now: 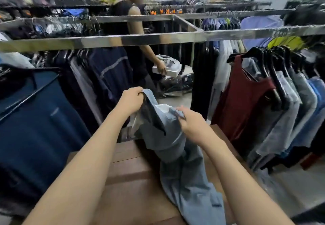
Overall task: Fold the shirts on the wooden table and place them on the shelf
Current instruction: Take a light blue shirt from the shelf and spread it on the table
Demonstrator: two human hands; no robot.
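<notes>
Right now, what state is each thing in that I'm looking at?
Light blue shirt: unfolded, top lifted, rest draped on the wooden table.
Left hand: grips shirt's upper edge.
Right hand: pinches shirt near its collar.
Maroon tank top: hanging on a black hanger.

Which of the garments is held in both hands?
The light blue shirt: left hand and right hand grip its top, its tail lies on the table; nearby ones hang on rails.

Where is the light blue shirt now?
In the head view's lower centre: left hand and right hand grip the light blue shirt, its tail on the wooden table.
</notes>
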